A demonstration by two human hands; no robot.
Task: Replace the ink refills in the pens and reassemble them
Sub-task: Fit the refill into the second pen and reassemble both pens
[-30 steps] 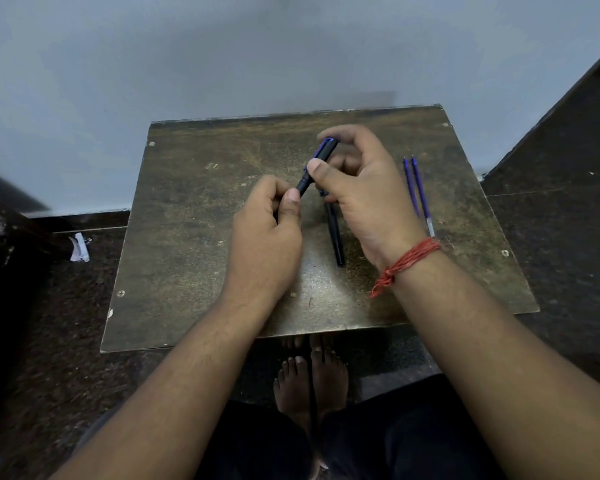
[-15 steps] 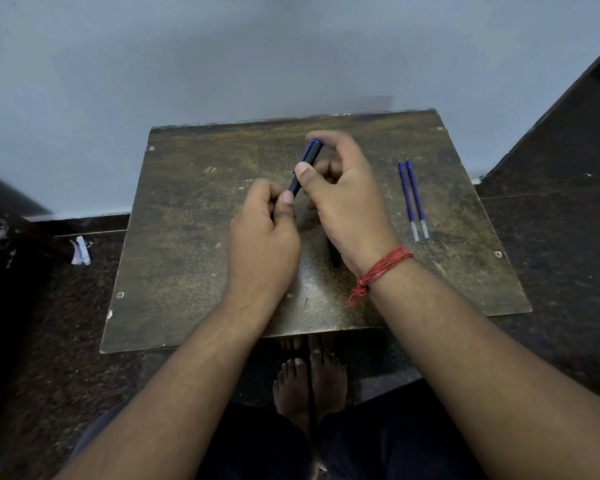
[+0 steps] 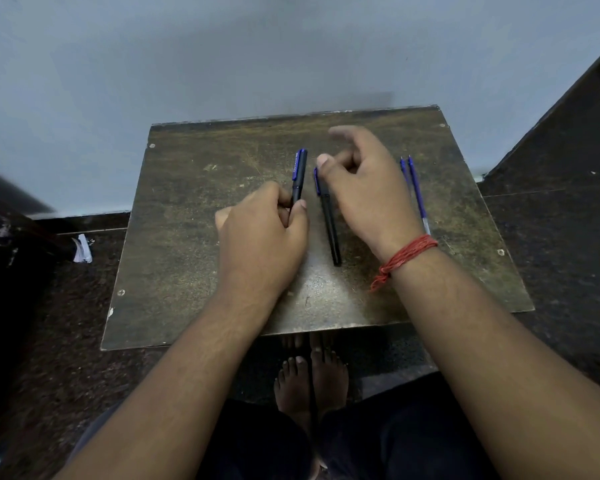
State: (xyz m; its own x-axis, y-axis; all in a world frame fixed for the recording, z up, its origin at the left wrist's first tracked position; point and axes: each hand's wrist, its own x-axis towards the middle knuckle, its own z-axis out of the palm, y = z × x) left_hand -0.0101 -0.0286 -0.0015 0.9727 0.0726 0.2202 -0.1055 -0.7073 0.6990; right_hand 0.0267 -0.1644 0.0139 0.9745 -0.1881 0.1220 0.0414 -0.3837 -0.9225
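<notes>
The left hand [image 3: 262,233] clasps the lower barrel of a capped black pen [image 3: 298,176], its blue-clipped cap pointing away across a worn brown tabletop [image 3: 187,237]. The right hand [image 3: 364,188] hangs loosely curled and holds nothing, its thumb just above the cap end of a second pen [image 3: 328,223] that lies flat between the two hands. Two blue ink refills [image 3: 415,192] lie side by side near the right edge of the tabletop, just beyond the right wrist with its red thread band [image 3: 404,258].

Both pens appear whole and capped, so the swap looks not yet begun on either. Judged by their build, the pens are light, stiff plastic tubes with smooth barrels that may slip under a loose pinch; a firm hold on the barrel with one hand and on the cap or front section with the other should serve for pulling and unscrewing. The clip gives a ridge to stop the cap turning in the fingers. The refills look far thinner and likely bend if pressed sideways; they are best taken near the middle, lifted off the surface by a fingertip roll, and fed tip-first along the barrel's axis. Round and light, all four pieces could roll off the tabletop if nudged.
</notes>
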